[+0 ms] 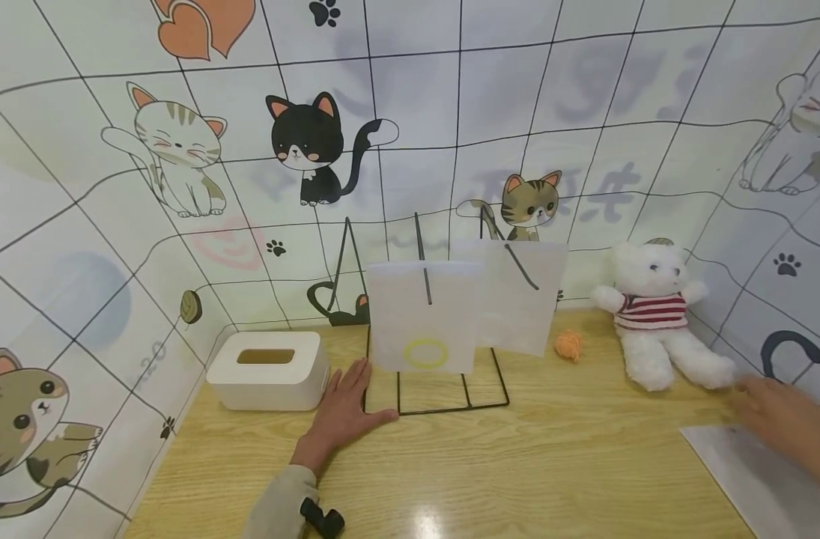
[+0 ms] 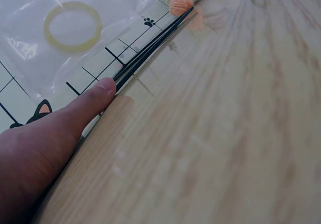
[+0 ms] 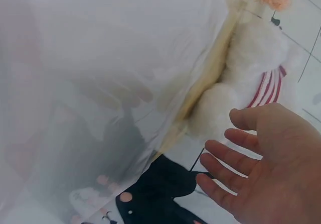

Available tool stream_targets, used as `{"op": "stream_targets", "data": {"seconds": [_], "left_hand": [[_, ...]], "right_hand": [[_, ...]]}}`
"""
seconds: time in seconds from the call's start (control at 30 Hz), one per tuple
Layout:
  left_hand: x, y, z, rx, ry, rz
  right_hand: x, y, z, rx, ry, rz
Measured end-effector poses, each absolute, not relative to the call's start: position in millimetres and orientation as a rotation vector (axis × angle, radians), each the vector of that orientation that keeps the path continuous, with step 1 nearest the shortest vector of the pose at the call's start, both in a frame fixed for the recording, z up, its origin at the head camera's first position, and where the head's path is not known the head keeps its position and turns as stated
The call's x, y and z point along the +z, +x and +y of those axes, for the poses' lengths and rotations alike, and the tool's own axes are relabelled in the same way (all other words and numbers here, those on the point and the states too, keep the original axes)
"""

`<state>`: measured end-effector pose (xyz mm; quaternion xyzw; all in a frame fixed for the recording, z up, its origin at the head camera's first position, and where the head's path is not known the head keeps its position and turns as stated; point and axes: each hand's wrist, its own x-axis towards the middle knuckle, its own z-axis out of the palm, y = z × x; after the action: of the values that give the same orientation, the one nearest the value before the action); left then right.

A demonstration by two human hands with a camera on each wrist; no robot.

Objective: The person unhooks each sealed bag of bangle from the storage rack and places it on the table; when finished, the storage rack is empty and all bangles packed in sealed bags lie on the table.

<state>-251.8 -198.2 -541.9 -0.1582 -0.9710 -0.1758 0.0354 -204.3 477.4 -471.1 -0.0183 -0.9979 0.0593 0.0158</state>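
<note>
My left hand (image 1: 345,397) lies spread on the table at the left side of a black wire rack (image 1: 453,409). In the left wrist view the thumb (image 2: 95,101) touches the rack's lower bar. Two translucent plastic bags (image 1: 419,314) hang on the rack, one behind the other. A yellow ring (image 1: 426,352) shows low in the front one. At the far right, my right hand (image 1: 776,415) hovers by another translucent plastic sheet or bag (image 1: 763,471), holding nothing. Its fingers are spread apart beside that plastic in the right wrist view.
A white tissue box (image 1: 268,367) stands left of my left hand. An orange yarn ball (image 1: 568,345) sits right of the rack. A white teddy bear (image 1: 652,318) in a striped shirt leans at the back right. Cat-patterned cloth (image 1: 416,105) walls the table.
</note>
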Motion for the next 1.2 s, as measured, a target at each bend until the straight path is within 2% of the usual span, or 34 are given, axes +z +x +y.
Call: {"op": "stream_targets", "data": {"seconds": [0.27,0.77,1.2], "left_hand": [[-539.7,-251.6,-197.7,-0.567,-0.494,-2.977],[-539.1,-250.6,-195.2,-0.567,-0.489,-2.979],[-539.3,-250.4,-197.2,-0.552,-0.494,-2.954]], "right_hand": [[-460.9,-213.8,445.1,0.244,0.045,-3.031],[-478.4,-228.4,390.1,0.478,0.261,-2.695],[-472.3,-249.5,340.9,0.705,0.272,-2.546]]}}
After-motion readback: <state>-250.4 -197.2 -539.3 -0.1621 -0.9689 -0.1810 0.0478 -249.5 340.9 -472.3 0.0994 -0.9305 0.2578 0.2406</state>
